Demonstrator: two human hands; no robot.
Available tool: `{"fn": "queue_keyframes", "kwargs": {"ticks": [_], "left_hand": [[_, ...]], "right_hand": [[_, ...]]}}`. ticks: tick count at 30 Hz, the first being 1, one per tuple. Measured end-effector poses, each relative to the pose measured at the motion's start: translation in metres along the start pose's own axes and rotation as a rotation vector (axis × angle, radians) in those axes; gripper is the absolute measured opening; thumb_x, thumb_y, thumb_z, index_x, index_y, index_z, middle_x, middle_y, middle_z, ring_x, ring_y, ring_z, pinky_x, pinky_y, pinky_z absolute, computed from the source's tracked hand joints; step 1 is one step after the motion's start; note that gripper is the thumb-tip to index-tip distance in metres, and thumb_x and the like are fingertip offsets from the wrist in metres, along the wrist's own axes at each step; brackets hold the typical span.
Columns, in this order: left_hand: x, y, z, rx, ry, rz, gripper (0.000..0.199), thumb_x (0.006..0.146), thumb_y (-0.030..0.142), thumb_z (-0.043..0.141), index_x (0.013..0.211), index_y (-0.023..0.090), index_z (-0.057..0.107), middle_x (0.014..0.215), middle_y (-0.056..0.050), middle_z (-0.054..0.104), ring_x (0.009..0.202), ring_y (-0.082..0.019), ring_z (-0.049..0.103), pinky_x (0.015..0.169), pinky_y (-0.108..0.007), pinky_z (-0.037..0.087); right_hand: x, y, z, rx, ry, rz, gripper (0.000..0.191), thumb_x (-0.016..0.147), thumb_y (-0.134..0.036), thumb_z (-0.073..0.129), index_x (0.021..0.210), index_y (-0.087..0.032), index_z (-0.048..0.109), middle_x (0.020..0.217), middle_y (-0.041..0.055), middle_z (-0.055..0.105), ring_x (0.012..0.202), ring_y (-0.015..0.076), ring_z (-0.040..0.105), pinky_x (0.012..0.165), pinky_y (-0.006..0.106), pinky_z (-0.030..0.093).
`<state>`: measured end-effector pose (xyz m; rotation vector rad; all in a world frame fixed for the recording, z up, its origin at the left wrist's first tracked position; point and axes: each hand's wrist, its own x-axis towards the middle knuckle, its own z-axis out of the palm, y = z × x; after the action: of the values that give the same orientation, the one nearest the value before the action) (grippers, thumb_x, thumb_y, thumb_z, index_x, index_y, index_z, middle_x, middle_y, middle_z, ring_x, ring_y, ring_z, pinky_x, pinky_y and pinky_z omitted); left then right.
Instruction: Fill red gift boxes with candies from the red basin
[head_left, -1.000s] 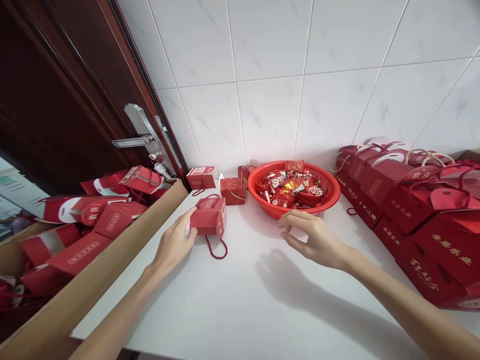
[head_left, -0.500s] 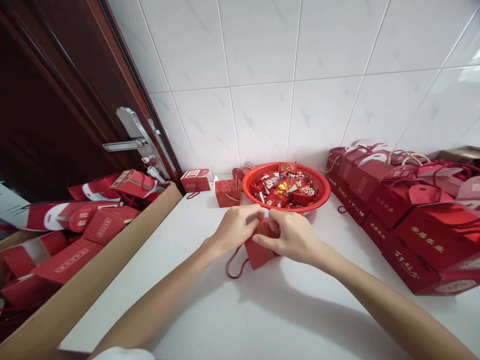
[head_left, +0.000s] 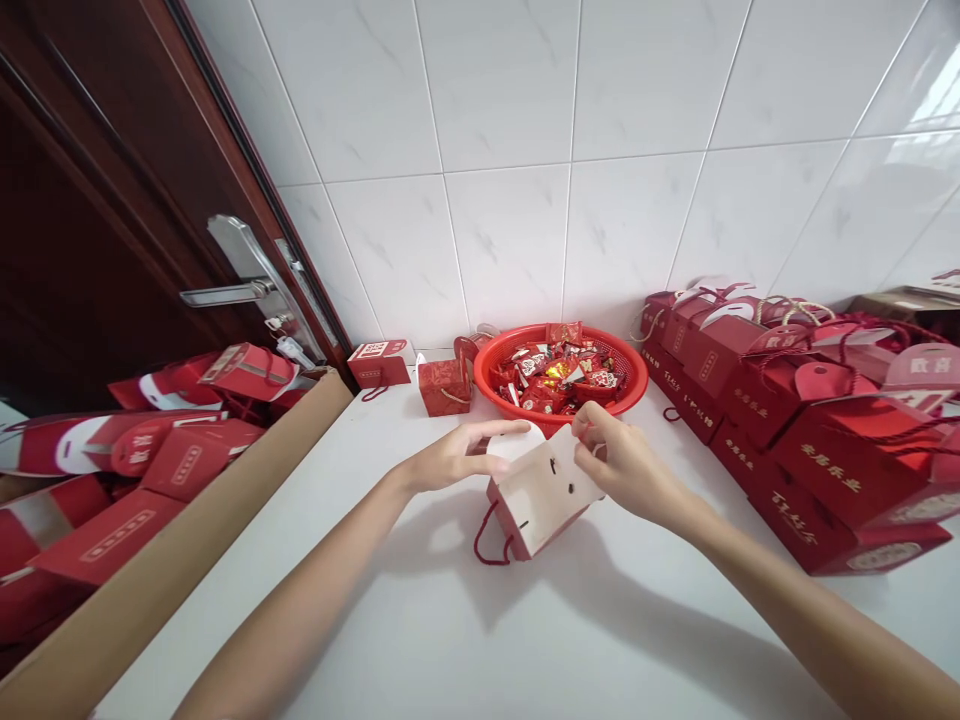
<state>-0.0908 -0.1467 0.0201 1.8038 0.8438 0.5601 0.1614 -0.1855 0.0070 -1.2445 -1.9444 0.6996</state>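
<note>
A small red gift box (head_left: pixel 551 485) with a white inner side and a dark red cord stands on the white table between my hands, its lid flaps opened. My left hand (head_left: pixel 461 455) is at the box's left flap, thumb and fingers on either side of the white flap. My right hand (head_left: pixel 619 455) pinches the upper right flap. Just behind the box, a red plastic basket (head_left: pixel 487 378) holds wrapped sweets (head_left: pixel 559 372).
Two small red boxes (head_left: pixel 381 362) (head_left: pixel 444 387) stand left of the basket. Stacked red boxes (head_left: pixel 757 415) line the right side. At the left, a cardboard carton (head_left: pixel 247 480) holds more red boxes (head_left: pixel 127 530). Behind are a tiled wall and a dark door.
The box's top has come open, showing its white inside. My hands have moved apart, and the view has shifted slightly to the right.
</note>
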Motion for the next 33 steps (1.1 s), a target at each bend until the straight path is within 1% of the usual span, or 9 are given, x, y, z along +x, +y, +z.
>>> {"fn": "queue_keyframes", "kwargs": {"ticks": [3,7,11,14,18,22,24,28,33], "left_hand": [[-0.011,-0.013,-0.013,-0.102,-0.079,-0.059,0.066,0.072,0.03,0.077,0.136,0.023,0.062,0.138,-0.011,0.063,0.124,-0.031,0.06,0.1,-0.043,0.051],[-0.021,-0.031,-0.013,-0.063,-0.128,-0.104,0.074,0.073,0.03,0.081,0.142,0.025,0.055,0.139,-0.01,0.062,0.124,-0.03,0.06,0.103,-0.044,0.049],[-0.021,-0.046,-0.006,-0.005,-0.101,-0.103,0.075,0.08,0.036,0.076,0.149,0.025,0.047,0.13,-0.01,0.067,0.116,-0.025,0.064,0.099,-0.039,0.051],[-0.015,-0.055,-0.005,0.018,-0.034,-0.098,0.071,0.086,0.044,0.069,0.149,0.022,0.046,0.127,-0.011,0.068,0.114,-0.024,0.064,0.096,-0.037,0.052],[-0.007,-0.062,-0.003,0.067,0.114,-0.059,0.063,0.09,0.052,0.061,0.142,0.018,0.052,0.127,-0.012,0.067,0.114,-0.024,0.063,0.096,-0.036,0.051],[-0.004,-0.061,0.008,0.116,0.211,0.01,0.056,0.09,0.051,0.06,0.135,0.018,0.055,0.108,-0.008,0.071,0.099,-0.022,0.067,0.089,-0.035,0.053],[-0.004,-0.058,0.016,0.132,0.262,0.057,0.047,0.092,0.049,0.057,0.128,0.019,0.06,0.098,-0.005,0.07,0.09,-0.019,0.066,0.084,-0.033,0.053],[-0.008,-0.05,0.032,0.245,0.371,0.151,0.029,0.096,0.039,0.051,0.106,0.019,0.069,0.1,-0.006,0.07,0.093,-0.019,0.065,0.083,-0.031,0.052],[-0.011,-0.044,0.046,0.331,0.426,0.183,0.026,0.096,0.034,0.049,0.1,0.02,0.07,0.095,-0.007,0.069,0.089,-0.019,0.065,0.081,-0.03,0.052]], "right_hand": [[0.0,0.017,-0.001,0.035,-0.041,0.015,0.01,0.083,-0.021,0.043,0.092,-0.024,0.046,0.061,-0.0054,0.054,0.052,0.0131,0.048,0.05,0.024,0.04],[-0.007,0.035,0.006,0.148,-0.115,0.09,0.012,0.088,-0.027,0.043,0.093,-0.02,0.052,0.081,0.0014,0.061,0.055,0.0133,0.057,0.047,0.026,0.046],[-0.017,0.043,0.017,0.254,-0.118,0.149,0.016,0.094,-0.036,0.043,0.097,-0.021,0.05,0.073,-0.0022,0.058,0.05,0.0142,0.06,0.047,0.027,0.049],[-0.017,0.045,0.017,0.178,-0.1,0.134,0.025,0.098,-0.044,0.04,0.095,-0.022,0.051,0.072,-0.0022,0.061,0.054,0.0153,0.061,0.054,0.03,0.052],[-0.012,0.041,0.004,-0.058,-0.033,0.044,0.036,0.101,-0.051,0.034,0.096,-0.022,0.055,0.081,0.0015,0.066,0.064,0.0169,0.062,0.06,0.031,0.05],[-0.01,0.039,-0.004,-0.338,0.123,-0.044,0.029,0.099,-0.047,0.041,0.096,-0.023,0.056,0.086,0.0036,0.067,0.06,0.0162,0.059,0.057,0.03,0.044],[-0.011,0.041,-0.003,-0.345,0.173,-0.1,0.021,0.098,-0.042,0.047,0.091,-0.023,0.055,0.085,0.0034,0.066,0.06,0.0159,0.059,0.056,0.029,0.045],[-0.012,0.048,0.002,-0.242,0.285,-0.269,0.011,0.095,-0.03,0.054,0.088,-0.022,0.056,0.089,0.0056,0.066,0.077,0.0178,0.064,0.069,0.03,0.051],[-0.007,0.063,0.007,-0.283,0.343,-0.351,0.017,0.097,-0.027,0.05,0.082,-0.022,0.057,0.092,0.0071,0.066,0.078,0.0179,0.063,0.07,0.03,0.052]]}}
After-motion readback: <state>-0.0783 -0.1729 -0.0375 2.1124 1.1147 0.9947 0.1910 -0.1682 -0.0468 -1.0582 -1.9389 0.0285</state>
